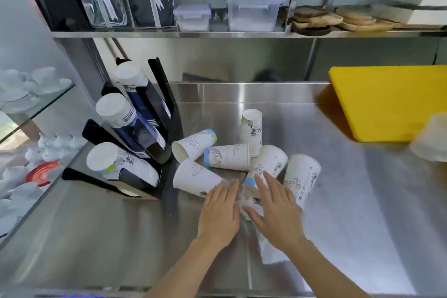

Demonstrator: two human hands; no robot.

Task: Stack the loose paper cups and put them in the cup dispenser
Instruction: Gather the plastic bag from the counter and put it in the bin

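Both my hands flat, fingers spread, palms down, holding nothing. Left hand (221,210) fingertips at base end of near-left cup (197,178); that cup lies on side, long axis running up-left from fingertips, mouth facing left toward dispenser (154,143). Right hand (275,210) overlaps base of centre cup (266,167), axis up-right. Six loose cups clustered on counter (338,201) just ahead of hands; one stands inverted at rear. Judgement: left hand nearer near-left cup; grasp across its body, not its ends.
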